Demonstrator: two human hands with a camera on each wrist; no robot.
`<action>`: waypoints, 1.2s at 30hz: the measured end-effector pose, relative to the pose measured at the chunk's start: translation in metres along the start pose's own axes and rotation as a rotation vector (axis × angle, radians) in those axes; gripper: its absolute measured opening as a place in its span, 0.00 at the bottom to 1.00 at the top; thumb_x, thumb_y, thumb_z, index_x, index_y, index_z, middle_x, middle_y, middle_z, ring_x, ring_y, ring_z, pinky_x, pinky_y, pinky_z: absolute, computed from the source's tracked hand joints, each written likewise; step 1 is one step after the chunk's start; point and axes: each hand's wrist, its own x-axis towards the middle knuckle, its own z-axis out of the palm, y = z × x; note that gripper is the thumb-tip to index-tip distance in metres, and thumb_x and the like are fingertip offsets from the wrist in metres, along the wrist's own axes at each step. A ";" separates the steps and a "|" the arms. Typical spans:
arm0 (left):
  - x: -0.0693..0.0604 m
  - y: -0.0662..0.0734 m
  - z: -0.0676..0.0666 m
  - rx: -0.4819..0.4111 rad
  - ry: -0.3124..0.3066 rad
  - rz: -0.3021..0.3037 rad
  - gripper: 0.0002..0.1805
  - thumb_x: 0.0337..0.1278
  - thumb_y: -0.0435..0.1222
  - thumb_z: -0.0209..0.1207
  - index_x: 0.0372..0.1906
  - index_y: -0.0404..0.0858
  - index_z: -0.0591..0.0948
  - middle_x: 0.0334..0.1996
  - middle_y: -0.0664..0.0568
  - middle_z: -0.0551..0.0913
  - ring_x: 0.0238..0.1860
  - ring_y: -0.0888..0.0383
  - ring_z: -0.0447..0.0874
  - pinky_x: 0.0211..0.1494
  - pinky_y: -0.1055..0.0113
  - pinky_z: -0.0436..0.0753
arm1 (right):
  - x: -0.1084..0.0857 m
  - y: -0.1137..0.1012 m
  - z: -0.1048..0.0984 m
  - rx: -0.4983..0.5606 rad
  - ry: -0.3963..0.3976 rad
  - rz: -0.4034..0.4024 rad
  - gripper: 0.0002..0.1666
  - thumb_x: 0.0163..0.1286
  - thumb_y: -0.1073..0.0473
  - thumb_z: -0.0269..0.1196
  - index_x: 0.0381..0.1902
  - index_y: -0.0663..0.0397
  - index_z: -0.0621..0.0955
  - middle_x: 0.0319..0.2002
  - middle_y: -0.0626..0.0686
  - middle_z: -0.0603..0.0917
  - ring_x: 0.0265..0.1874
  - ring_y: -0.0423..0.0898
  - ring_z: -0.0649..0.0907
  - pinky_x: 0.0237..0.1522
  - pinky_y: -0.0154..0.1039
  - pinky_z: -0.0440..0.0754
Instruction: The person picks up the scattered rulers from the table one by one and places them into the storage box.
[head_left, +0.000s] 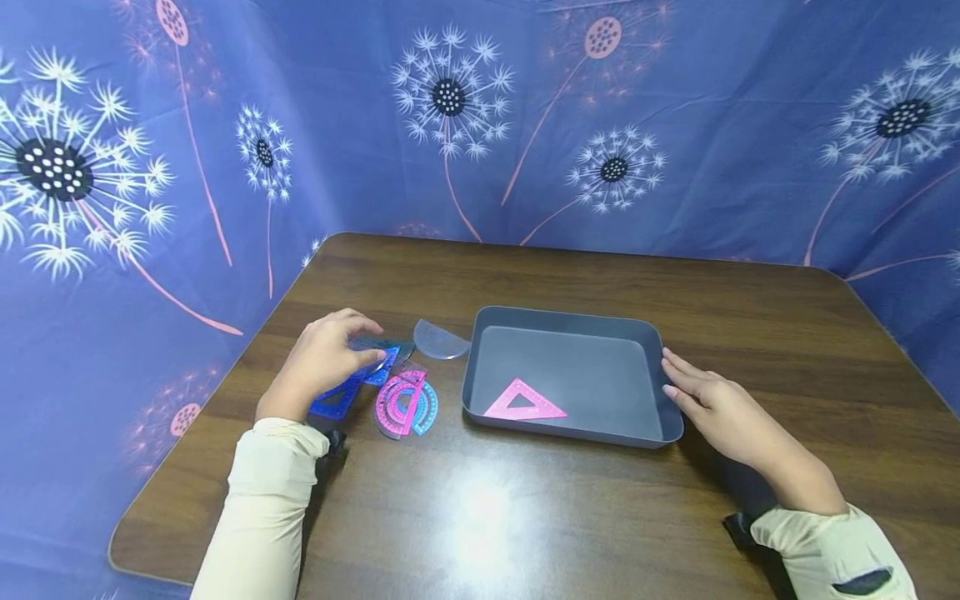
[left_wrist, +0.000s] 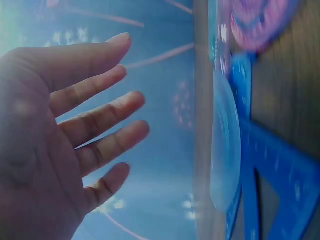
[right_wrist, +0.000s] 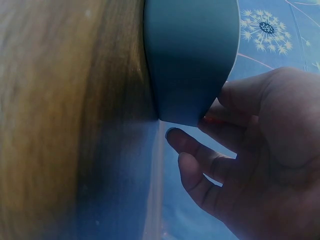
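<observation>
The step in hand appears to be a reach for one of the flat drawing tools, with the tray kept steady. The left hand (head_left: 322, 354) hovers over the pile with fingers and thumb spread wide and nothing between them. The right hand (head_left: 720, 408) holds nothing either; its nearly straight fingers rest against the near end of the tray (head_left: 592, 358), which stands on the desk (head_left: 600, 500) between the hands. A pink set square (head_left: 543, 408) lies inside, toward the left-hand end.

Beneath the left hand lies a blue set square (left_wrist: 277, 147); just inward of its thumb are a pink protractor (head_left: 415, 408) and a light-blue protractor (head_left: 430, 408), overlapping. A clear half-round piece (head_left: 441, 342) sits farther toward the right hand, just beside the tray.

The next move seems to call for lowering the left fingertips and pinching one thin edge without dragging its neighbours along.

The left hand covers part of the pile, so the number of layers and the outline of a teal piece (head_left: 401, 345) under its fingers cannot be told. The left wrist view blurs the markings and cuts off the pink piece. How firmly the right fingers press is unclear.
</observation>
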 end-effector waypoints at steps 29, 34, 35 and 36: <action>0.001 -0.030 0.013 0.089 -0.212 -0.122 0.23 0.53 0.37 0.71 0.56 0.38 0.83 0.60 0.38 0.76 0.64 0.34 0.66 0.64 0.30 0.58 | 0.000 -0.001 -0.003 0.019 -0.038 0.039 0.32 0.81 0.51 0.50 0.71 0.69 0.64 0.75 0.64 0.59 0.69 0.70 0.63 0.65 0.70 0.58; 0.000 -0.029 0.013 0.079 -0.213 -0.124 0.22 0.54 0.36 0.70 0.56 0.39 0.83 0.61 0.39 0.75 0.65 0.34 0.65 0.64 0.29 0.56 | 0.000 -0.001 -0.002 0.020 -0.042 0.042 0.32 0.80 0.51 0.50 0.71 0.69 0.64 0.75 0.63 0.59 0.69 0.70 0.63 0.64 0.70 0.58; -0.001 -0.028 0.012 0.079 -0.213 -0.122 0.22 0.54 0.36 0.70 0.56 0.39 0.83 0.61 0.39 0.76 0.65 0.34 0.66 0.63 0.29 0.57 | -0.001 -0.001 -0.002 0.022 -0.040 0.041 0.32 0.80 0.51 0.50 0.71 0.68 0.64 0.75 0.63 0.59 0.69 0.70 0.63 0.64 0.70 0.59; -0.001 -0.028 0.012 0.081 -0.213 -0.121 0.22 0.54 0.36 0.70 0.56 0.39 0.83 0.61 0.39 0.76 0.64 0.34 0.66 0.62 0.30 0.57 | 0.000 -0.001 -0.003 0.020 -0.040 0.041 0.32 0.80 0.51 0.50 0.71 0.68 0.64 0.75 0.63 0.59 0.69 0.70 0.63 0.64 0.70 0.59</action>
